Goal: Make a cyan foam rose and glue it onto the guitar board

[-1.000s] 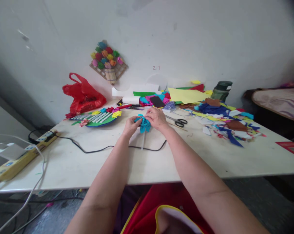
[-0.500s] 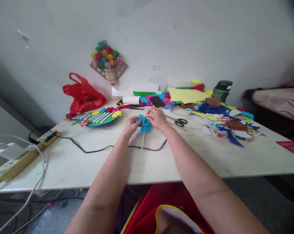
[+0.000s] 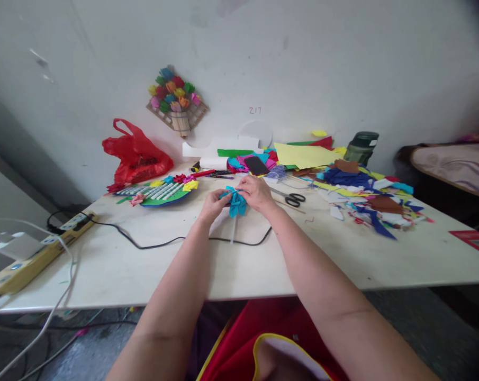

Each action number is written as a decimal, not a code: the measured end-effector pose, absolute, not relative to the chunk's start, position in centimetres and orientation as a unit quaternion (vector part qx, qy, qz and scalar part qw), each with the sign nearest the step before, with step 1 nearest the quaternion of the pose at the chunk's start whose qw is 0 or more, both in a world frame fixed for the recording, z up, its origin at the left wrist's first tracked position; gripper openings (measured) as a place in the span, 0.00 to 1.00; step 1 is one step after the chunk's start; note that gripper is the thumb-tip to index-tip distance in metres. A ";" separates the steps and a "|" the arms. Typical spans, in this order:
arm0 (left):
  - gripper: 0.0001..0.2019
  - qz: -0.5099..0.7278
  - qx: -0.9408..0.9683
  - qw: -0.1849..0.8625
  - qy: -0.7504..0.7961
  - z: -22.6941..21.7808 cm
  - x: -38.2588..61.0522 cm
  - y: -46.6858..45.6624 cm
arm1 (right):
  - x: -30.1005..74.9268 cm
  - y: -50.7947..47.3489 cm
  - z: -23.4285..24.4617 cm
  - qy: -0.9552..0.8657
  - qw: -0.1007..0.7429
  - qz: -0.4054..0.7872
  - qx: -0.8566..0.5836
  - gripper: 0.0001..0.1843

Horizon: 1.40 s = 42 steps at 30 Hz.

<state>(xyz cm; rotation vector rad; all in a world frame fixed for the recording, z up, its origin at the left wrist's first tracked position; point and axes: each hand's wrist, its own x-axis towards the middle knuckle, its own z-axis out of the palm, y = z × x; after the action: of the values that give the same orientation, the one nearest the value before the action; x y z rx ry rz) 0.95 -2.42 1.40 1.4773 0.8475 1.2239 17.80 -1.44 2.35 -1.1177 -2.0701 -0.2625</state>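
Both my hands meet over the middle of the white table point(image 3: 144, 264), pinching a small blue paper flower point(image 3: 235, 202) between them. My left hand point(image 3: 213, 203) grips its left side with closed fingers. My right hand point(image 3: 255, 191) closes on its right side and top. A thin pale stick point(image 3: 234, 230) hangs down from the flower toward the table. A black cable point(image 3: 160, 244) runs across the table just below the flower.
Scissors point(image 3: 292, 198) lie right of my right hand. Coloured paper scraps point(image 3: 366, 196) cover the right part. A green plate with paper flowers point(image 3: 160, 191), a red plastic bag point(image 3: 135, 154) and a dark phone point(image 3: 256, 165) sit behind. A yellow power strip point(image 3: 33, 259) lies at left.
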 end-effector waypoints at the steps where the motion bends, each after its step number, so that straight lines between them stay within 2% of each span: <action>1: 0.21 0.504 0.612 0.499 0.349 1.4 0.9 -2.4 | 17.8 -1.4 2.3 -0.810 0.380 -0.100 -0.435 0.09; 12: 0.21 0.507 0.615 0.488 0.356 1.4 1.1 -2.3 | 17.7 -1.2 2.3 -0.791 0.444 -0.045 -0.418 0.11; 23: 0.21 0.503 0.615 0.487 0.361 1.3 1.1 -2.1 | 18.0 -2.1 3.4 -0.731 0.549 0.130 -0.383 0.21; 31: 0.20 0.505 0.624 0.477 0.358 1.1 1.1 -2.0 | 17.1 -2.2 3.3 -0.758 0.481 0.034 -0.440 0.24; 42: 0.21 0.495 0.650 0.451 0.360 1.1 1.3 -1.9 | 17.2 -1.7 2.8 -0.759 0.463 0.029 -0.456 0.22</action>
<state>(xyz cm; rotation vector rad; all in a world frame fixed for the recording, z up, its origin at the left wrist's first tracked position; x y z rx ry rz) 1.27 -1.93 1.10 1.6055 0.8885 1.2222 17.18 -1.68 2.84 -1.1205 -1.8662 0.0705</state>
